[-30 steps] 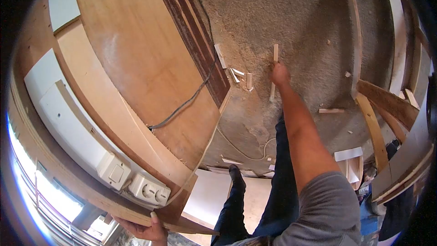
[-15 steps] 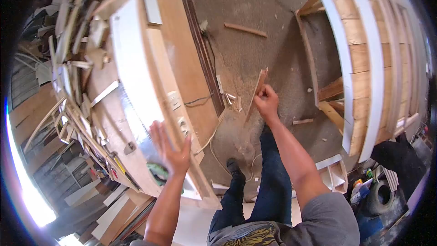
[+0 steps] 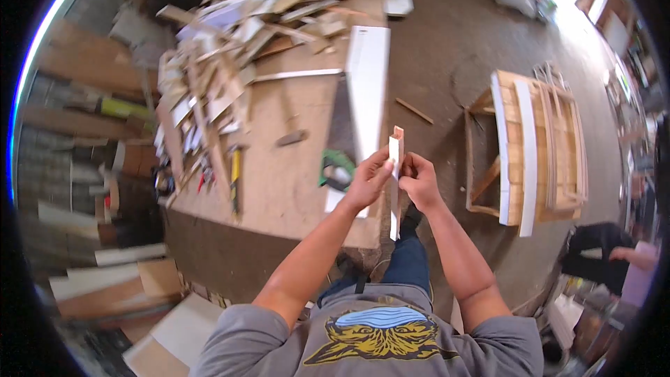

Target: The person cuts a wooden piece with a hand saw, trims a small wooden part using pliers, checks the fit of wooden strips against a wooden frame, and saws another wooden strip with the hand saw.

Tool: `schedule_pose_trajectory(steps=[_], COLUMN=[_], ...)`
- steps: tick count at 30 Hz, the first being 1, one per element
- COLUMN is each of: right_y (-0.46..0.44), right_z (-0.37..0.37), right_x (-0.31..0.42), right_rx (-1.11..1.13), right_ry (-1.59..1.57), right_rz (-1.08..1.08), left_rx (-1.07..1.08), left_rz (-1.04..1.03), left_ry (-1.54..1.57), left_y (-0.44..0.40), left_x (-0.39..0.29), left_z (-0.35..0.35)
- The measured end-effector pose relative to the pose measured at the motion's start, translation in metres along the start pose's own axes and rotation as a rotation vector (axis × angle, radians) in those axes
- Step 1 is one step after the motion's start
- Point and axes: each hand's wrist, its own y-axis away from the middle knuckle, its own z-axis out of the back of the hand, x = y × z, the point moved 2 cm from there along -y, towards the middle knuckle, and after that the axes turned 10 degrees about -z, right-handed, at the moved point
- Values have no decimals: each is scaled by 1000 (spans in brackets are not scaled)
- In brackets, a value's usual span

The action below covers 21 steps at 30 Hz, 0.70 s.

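Left hand (image 3: 370, 180) (like right (image 3: 420, 181)) now on strip (image 3: 395, 202)

Across the plywood tabletop (image 3: 276, 181), carries a heap of wood offcuts (image 3: 279, 17), a hammer (image 3: 291, 138), a yellow-and-black tool (image 3: 236, 180) and a green-handled saw (image 3: 338, 169) alongside a white board (image 3: 368, 84).

Matt wooden worktop (image 3: 272, 167), rough wooden offcuts (image 3: 279, 28), smooth white-faced board (image 3: 368, 84), our grey cloth shirt (image 3: 279, 345), green-handled saw (image 3: 338, 167) with metal blade.
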Motion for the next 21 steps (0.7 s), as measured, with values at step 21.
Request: schedule_pose_trajectory(steps=[21], right_y=[197], right_z=[-469], right_x=[-67], right_rx=[806], right_ry=[363], right_rz=[-23], left_rx=[-947], left_rz=[-144], left_ry=[-529], left_y=[469], left_x=[-229], left_z=[265])
